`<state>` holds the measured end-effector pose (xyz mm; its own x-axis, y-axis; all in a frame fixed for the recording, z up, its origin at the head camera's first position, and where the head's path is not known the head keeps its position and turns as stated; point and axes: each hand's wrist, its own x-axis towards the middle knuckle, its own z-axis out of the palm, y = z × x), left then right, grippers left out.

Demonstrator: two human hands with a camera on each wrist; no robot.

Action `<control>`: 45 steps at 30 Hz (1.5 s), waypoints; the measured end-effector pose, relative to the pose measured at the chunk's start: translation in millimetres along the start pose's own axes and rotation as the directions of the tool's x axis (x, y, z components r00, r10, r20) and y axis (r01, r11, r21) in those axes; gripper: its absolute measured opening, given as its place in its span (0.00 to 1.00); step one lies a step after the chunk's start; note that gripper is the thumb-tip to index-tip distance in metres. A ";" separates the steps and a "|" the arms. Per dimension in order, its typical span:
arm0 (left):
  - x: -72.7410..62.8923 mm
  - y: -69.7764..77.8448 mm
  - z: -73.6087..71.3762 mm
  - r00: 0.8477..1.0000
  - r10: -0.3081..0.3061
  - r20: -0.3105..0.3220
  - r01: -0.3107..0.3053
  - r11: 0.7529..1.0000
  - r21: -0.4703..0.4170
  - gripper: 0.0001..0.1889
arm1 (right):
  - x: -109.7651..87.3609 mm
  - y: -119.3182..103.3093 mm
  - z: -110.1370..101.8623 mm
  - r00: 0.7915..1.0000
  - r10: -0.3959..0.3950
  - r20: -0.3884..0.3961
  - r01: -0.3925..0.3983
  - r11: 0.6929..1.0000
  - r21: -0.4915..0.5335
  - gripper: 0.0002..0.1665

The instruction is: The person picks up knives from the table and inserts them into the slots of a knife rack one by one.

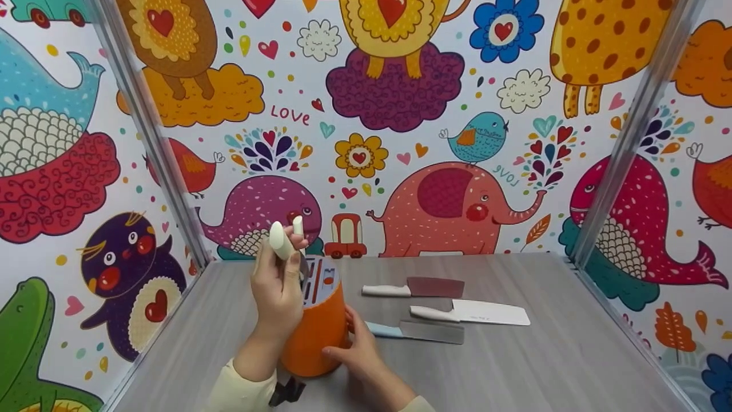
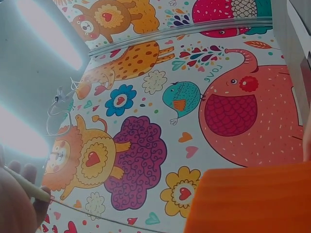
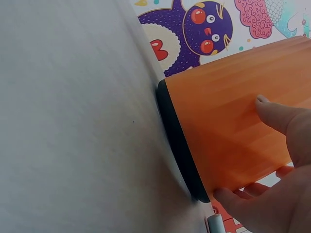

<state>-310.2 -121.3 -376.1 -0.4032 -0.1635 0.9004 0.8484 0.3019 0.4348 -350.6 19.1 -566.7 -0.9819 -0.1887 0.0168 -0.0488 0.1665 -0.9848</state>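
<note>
An orange knife block (image 1: 314, 340) with a slotted grey top (image 1: 325, 274) stands on the table. My right hand (image 1: 366, 349) grips its lower right side; in the right wrist view the thumb and fingers lie around the wall above a black base (image 3: 180, 145). My left hand (image 1: 277, 292) holds a knife by its white handle (image 1: 279, 239) at the left of the slots. Its thin blade (image 2: 97, 215) shows nearly edge-on in the left wrist view; whether the tip is inside a slot I cannot tell. A second white handle end (image 1: 298, 225) shows behind the left fingers, mostly hidden.
Right of the block lie three knives: a dark reddish-bladed one (image 1: 436, 286), a white-looking cleaver (image 1: 493, 312) and a grey-bladed one (image 1: 433, 332). Cartoon-printed walls with metal corner posts (image 1: 617, 137) enclose the grey table (image 1: 514, 372). A black object (image 1: 287, 392) sits by the left sleeve.
</note>
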 end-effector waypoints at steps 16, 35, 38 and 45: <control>-15.7 -36.3 2.2 0.993 -0.114 0.041 0.114 0.993 0.013 0.18 | 1.9 1.7 1.3 0.998 0.060 -0.013 -0.059 0.995 0.076 0.55; -25.9 -63.1 12.0 0.897 -0.408 0.170 0.388 0.911 0.142 0.18 | 2.1 4.0 -1.4 1.000 -0.010 0.009 0.010 0.999 0.048 0.57; -25.8 -62.0 12.4 0.863 -0.468 0.190 0.437 0.881 0.184 0.18 | 2.3 4.0 -1.6 1.000 -0.018 0.006 0.018 0.999 0.044 0.57; -25.7 -59.6 16.5 0.842 -0.525 0.126 0.468 0.826 0.315 0.15 | 2.6 5.1 -1.4 1.000 -0.020 0.007 0.020 0.999 0.037 0.57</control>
<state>-356.1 -119.6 -424.9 -0.8279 -0.1773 0.5321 0.4045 0.4684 0.7855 -353.7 20.8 -571.5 -0.9794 -0.1987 0.0354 -0.0616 0.1272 -0.9900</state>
